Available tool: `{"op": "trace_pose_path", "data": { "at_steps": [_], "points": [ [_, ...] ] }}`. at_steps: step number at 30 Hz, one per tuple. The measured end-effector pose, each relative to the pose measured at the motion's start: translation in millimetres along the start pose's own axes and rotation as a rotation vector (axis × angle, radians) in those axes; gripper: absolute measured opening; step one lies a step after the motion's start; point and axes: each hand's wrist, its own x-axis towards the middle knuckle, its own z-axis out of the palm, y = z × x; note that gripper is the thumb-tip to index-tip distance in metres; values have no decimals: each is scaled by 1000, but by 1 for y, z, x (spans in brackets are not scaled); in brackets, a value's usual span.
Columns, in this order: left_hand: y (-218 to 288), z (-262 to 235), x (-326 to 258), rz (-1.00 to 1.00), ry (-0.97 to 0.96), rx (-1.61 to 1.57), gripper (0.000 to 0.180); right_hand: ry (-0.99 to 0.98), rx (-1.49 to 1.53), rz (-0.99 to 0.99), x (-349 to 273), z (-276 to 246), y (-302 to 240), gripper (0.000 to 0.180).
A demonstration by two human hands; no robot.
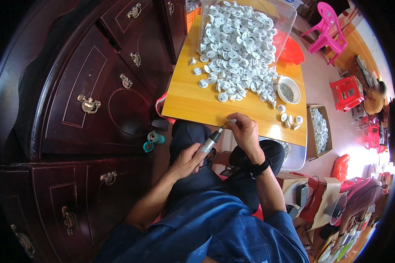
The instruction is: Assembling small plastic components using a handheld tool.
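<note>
My left hand (pixel 189 161) is wrapped around an electric screwdriver (pixel 209 142) with a silver body and black nose, its tip pointing up toward the table edge. In my right hand (pixel 246 131) a small white plastic part (pixel 231 121) is pinched between the fingertips, at the screwdriver's tip. Whether a screw sits on the bit is too small to tell. Both hands are over my lap, just before the wooden table (pixel 193 104). A large pile of similar white plastic parts (pixel 237 48) spreads from a clear bin over the tabletop.
A white bowl of small metal screws (pixel 287 90) stands at the table's right, near a red basin (pixel 290 51). Beside the table is a cardboard box of parts (pixel 319 131). Dark wooden drawers (pixel 87 83) stand close on my left. Other people are at the right, near red stools (pixel 346 93).
</note>
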Motion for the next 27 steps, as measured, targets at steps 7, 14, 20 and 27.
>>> {"op": "trace_pose_path", "data": {
  "at_steps": [7,14,20,27],
  "points": [
    [0,-2,0,1,-21,-4,36,-15,6,29,-1,1,0,13],
    [-5,-5,0,-14,-46,-14,36,-29,29,66,-2,3,0,12],
    [-3,-3,1,-29,-25,-42,34,-85,138,137,-3,4,9,13],
    [-3,-6,3,-57,-61,-117,39,-138,421,369,-3,-12,11,17]
  ]
}}
